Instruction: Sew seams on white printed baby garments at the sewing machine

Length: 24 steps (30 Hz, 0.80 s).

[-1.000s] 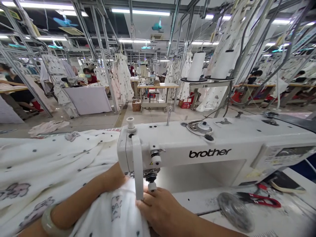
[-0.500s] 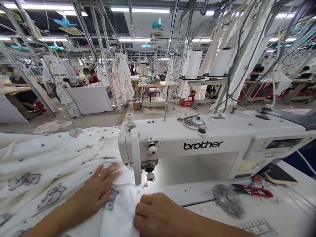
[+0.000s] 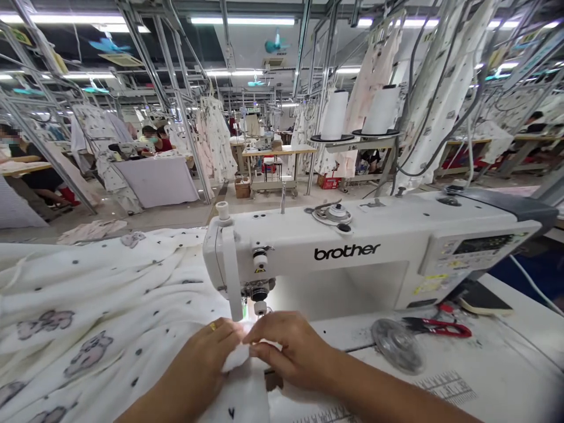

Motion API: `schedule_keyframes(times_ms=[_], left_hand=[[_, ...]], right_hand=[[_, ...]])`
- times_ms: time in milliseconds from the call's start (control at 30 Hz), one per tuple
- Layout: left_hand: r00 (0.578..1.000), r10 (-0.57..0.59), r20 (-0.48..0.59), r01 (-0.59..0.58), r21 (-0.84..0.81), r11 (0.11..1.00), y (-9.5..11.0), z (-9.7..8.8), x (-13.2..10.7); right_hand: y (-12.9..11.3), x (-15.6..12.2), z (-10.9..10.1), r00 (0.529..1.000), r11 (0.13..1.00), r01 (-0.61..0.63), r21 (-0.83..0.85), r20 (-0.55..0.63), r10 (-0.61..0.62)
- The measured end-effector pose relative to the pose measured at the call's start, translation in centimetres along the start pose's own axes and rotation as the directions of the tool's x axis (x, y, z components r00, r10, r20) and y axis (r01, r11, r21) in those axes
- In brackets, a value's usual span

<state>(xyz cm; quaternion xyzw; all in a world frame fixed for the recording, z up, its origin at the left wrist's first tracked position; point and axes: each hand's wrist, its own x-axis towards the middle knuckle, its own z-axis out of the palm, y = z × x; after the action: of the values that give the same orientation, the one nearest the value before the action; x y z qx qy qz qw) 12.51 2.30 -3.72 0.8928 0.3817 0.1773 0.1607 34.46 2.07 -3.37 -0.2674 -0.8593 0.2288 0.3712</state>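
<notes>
White fabric (image 3: 167, 305) with small dark spots and printed animal shapes covers the left of the table. Just in front of the needle area of a white sewing machine (image 3: 291, 247), my two hands meet over the fabric's edge. My left hand (image 3: 209, 352), a ring on one finger, has its fingers closed on the fabric. My right hand (image 3: 291, 346) pinches the same edge between thumb and fingers, its fingertips nearly touching the left ones. The fold under the fingertips is partly hidden by the hands.
Red-handled thread snips (image 3: 440, 327) and a clear round disc (image 3: 398, 345) lie right of my right hand. A black pad (image 3: 487, 301) rests by the machine's base. Thread cones (image 3: 335, 114) stand behind. Across the aisle, people sit at other machines.
My left hand has moved right from lying flat on the fabric to gripping its edge. My right hand has shifted up towards the needle area. The view has shifted slightly.
</notes>
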Motion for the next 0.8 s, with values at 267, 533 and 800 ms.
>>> schedule_keyframes(times_ms=[267, 533, 800], left_hand=[[0.923, -0.384, -0.034, 0.336, -0.419, 0.843, -1.9, -1.4, 0.0], [0.957, -0.282, 0.066, 0.286, -0.371, 0.883, -2.9, -2.7, 0.2], [0.916, -0.399, 0.049, 0.377, -0.445, 0.812, -1.4, -1.7, 0.6]], right_hand=[[1.2, 0.2, -1.6, 0.932, 0.886, 0.177, -0.428, 0.363, -0.010], [0.1, 0.0, 0.6, 0.943, 0.849, 0.107, -0.518, 0.322, 0.077], [0.1, 0.2, 0.1, 0.943, 0.841, 0.072, -0.536, 0.312, 0.118]])
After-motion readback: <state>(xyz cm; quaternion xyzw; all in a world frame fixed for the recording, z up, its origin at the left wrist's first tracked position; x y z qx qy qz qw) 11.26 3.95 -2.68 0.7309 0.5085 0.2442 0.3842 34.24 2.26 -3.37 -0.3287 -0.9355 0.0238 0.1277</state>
